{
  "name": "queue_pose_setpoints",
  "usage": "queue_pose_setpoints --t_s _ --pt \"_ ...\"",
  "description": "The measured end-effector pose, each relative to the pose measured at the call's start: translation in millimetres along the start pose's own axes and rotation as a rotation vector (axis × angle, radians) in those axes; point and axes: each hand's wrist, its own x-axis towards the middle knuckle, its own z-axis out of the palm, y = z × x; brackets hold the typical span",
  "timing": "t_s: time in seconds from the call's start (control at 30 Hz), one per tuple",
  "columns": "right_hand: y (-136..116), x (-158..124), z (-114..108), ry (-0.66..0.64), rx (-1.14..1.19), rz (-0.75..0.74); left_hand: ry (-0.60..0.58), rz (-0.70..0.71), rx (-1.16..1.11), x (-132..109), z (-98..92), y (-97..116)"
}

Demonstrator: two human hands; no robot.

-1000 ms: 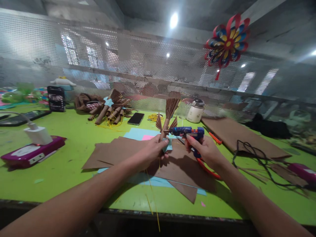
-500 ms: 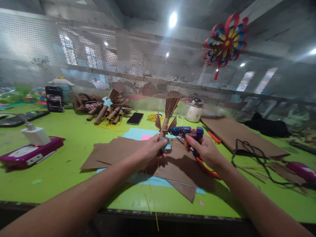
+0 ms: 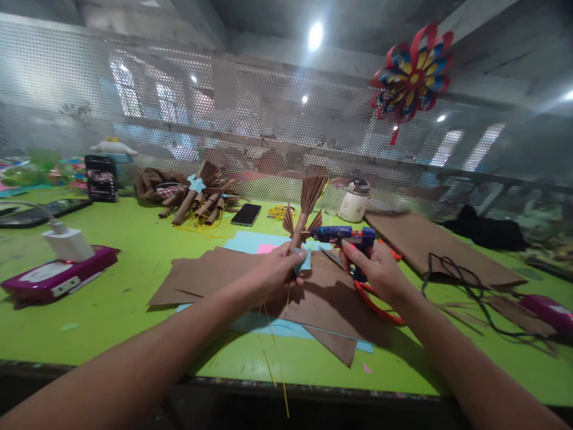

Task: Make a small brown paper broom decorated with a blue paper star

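My left hand [image 3: 283, 266] is closed round the lower end of a rolled brown paper figure [image 3: 310, 200], with a pleated fan on top and two small pleated pieces at its sides. A piece of light blue paper [image 3: 305, 261] shows by my left thumb, and yellow strings hang below. In my right hand [image 3: 373, 263] is a blue glue gun [image 3: 342, 237], its nozzle pointing left at the tube near the side pieces. Whether the tip touches the paper I cannot tell. Orange-handled scissors [image 3: 378, 307] lie under my right hand.
Brown paper sheets [image 3: 201, 278] lie over blue ones on the green table [image 3: 134, 340]. Behind are several paper rolls [image 3: 197, 200], a phone [image 3: 246, 215] and a white jar [image 3: 355, 203]. A purple power strip [image 3: 96, 263] sits left; a black cable [image 3: 470, 292] lies right.
The glue gun's nozzle has shifted slightly up and right along the paper figure, and my right hand moved a little right with it. My left hand keeps its hold.
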Motion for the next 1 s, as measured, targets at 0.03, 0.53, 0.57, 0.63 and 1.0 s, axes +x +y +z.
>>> queue_pose_setpoints --t_s 0.03,0.53,0.57,0.63,1.0 --pt "0.3 0.3 0.6 0.006 0.002 -0.004 0.003 -0.004 -0.002 -0.1 0.4 -0.3" --pt "1.5 0.0 2.1 -0.001 -0.023 0.010 0.025 -0.050 0.069 -3.2 2.8 4.1" --pt "1.5 -0.2 2.3 -0.011 -0.027 0.009 0.030 -0.053 0.080 -3.2 2.7 4.0" --pt "1.3 -0.7 1.8 -0.023 -0.032 0.016 0.038 -0.052 0.093 -2.8 2.2 3.3" --pt "6.5 -1.1 4.1 0.034 -0.031 -0.015 0.042 -0.049 0.068 -2.0 2.2 2.4"
